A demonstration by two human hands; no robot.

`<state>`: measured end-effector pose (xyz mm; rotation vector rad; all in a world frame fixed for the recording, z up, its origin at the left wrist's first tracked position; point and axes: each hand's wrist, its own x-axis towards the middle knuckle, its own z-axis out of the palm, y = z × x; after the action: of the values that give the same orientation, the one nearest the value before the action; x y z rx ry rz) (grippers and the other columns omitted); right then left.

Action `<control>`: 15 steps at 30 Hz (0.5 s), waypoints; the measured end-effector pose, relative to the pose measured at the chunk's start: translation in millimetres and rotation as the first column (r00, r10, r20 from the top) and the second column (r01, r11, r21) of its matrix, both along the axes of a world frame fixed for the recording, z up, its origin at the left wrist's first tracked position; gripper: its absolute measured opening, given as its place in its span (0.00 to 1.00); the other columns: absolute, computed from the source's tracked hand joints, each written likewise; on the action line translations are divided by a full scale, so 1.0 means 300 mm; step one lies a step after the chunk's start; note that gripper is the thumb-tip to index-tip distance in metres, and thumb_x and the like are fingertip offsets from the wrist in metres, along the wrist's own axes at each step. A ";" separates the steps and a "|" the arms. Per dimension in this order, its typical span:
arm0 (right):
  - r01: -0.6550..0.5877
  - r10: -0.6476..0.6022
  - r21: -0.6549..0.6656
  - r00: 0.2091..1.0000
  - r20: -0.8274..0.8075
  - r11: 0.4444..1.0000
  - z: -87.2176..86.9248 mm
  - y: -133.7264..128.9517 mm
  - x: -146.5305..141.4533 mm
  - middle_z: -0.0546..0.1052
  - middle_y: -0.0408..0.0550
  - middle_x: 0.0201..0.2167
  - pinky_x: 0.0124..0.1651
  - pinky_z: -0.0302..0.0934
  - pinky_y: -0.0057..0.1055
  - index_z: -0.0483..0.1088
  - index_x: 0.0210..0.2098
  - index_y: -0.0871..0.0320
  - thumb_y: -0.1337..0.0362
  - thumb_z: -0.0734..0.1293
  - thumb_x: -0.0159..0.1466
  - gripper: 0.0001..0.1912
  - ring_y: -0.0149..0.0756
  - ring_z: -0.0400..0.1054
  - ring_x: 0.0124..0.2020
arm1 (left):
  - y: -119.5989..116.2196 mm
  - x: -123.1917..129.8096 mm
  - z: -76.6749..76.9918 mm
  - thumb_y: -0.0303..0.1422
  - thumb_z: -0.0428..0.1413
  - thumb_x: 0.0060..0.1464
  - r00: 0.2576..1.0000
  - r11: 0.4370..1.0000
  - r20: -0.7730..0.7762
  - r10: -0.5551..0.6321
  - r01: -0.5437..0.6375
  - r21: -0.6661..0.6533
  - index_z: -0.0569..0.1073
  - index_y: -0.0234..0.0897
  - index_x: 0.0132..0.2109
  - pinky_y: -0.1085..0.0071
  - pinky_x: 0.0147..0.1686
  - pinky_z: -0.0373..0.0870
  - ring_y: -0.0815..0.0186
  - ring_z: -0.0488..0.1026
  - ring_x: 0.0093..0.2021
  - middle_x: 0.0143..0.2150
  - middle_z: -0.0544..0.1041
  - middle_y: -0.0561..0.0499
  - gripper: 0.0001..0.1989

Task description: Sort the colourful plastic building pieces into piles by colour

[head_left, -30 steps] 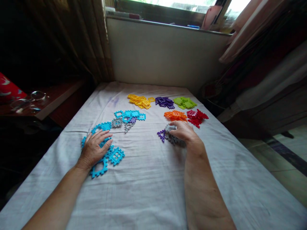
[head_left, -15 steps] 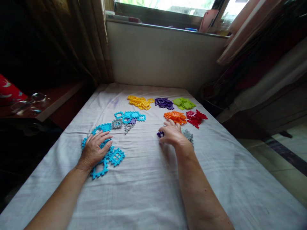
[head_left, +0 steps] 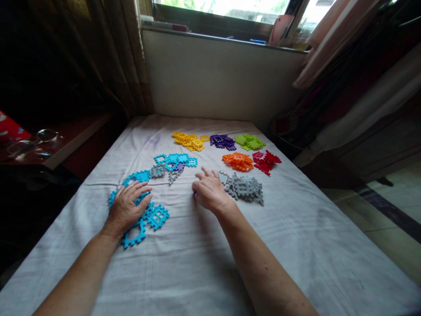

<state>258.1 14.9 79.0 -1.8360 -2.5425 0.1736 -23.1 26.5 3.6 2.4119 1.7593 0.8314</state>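
Observation:
Fingers spread, my left hand (head_left: 129, 205) lies flat on a group of blue toothed plastic pieces (head_left: 158, 217) at the left of the cloth. My right hand (head_left: 208, 188) is over the middle of the cloth, its fingers bent round a small purple piece (head_left: 194, 192) that is mostly hidden beneath them. Just right of that hand lies a grey heap (head_left: 244, 188). Between the hands and farther back are light-blue pieces (head_left: 179, 159), with a grey square (head_left: 158, 170), a grey triangle (head_left: 175, 176) and a purple piece (head_left: 180, 166) beside them.
Toward the back lie yellow (head_left: 188, 141), purple (head_left: 222, 141) and green (head_left: 249, 141) heaps, with orange (head_left: 237, 161) and red (head_left: 267, 163) heaps nearer. A side table (head_left: 72, 134) with glasses (head_left: 48, 135) stands at the left. Behind the cloth is a wall under a window.
My right hand has moved left with the purple piece, uncovering the grey heap. My left hand rests on the blue pieces as before. The view has shifted slightly.

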 end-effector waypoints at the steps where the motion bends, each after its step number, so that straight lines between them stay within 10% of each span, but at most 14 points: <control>1: -0.056 0.056 0.000 0.998 -0.036 0.998 -0.002 -0.006 -0.032 0.76 0.50 0.55 0.64 0.54 0.49 0.80 0.42 0.51 0.68 0.65 0.64 0.12 0.49 0.58 0.66 | 0.001 -0.001 0.000 0.47 0.48 0.59 1.000 1.000 0.001 -0.002 0.002 0.001 0.80 0.45 0.48 0.44 0.66 0.57 0.50 0.69 0.63 0.57 0.78 0.47 0.20; 6: -0.152 0.142 -0.023 0.959 -0.245 0.988 0.005 -0.002 -0.070 0.77 0.45 0.56 0.58 0.59 0.37 0.74 0.55 0.49 0.60 0.64 0.67 0.17 0.41 0.68 0.57 | 0.003 -0.003 -0.002 0.48 0.48 0.59 1.000 1.000 0.014 -0.001 0.001 0.003 0.79 0.47 0.48 0.45 0.66 0.56 0.50 0.69 0.63 0.57 0.78 0.49 0.20; 11: 0.333 -0.323 0.088 0.939 -0.115 0.939 0.009 0.039 0.100 0.74 0.53 0.59 0.62 0.53 0.46 0.73 0.56 0.53 0.62 0.65 0.66 0.19 0.48 0.61 0.63 | -0.002 0.005 0.003 0.48 0.48 0.60 1.000 1.000 0.020 -0.003 0.003 0.013 0.80 0.45 0.46 0.43 0.65 0.58 0.49 0.70 0.62 0.56 0.79 0.47 0.21; 15: 0.469 -0.469 -0.005 0.883 0.022 0.883 -0.013 0.053 0.191 0.76 0.56 0.55 0.59 0.52 0.49 0.75 0.52 0.54 0.60 0.66 0.65 0.17 0.51 0.61 0.62 | -0.002 0.008 0.004 0.48 0.48 0.59 1.000 1.000 0.014 -0.006 0.005 0.021 0.81 0.45 0.45 0.44 0.65 0.59 0.50 0.71 0.61 0.55 0.80 0.47 0.21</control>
<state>315.5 31.0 75.1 -2.3944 -2.0190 0.1618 -20.7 25.7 4.8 2.4167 1.7473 0.8675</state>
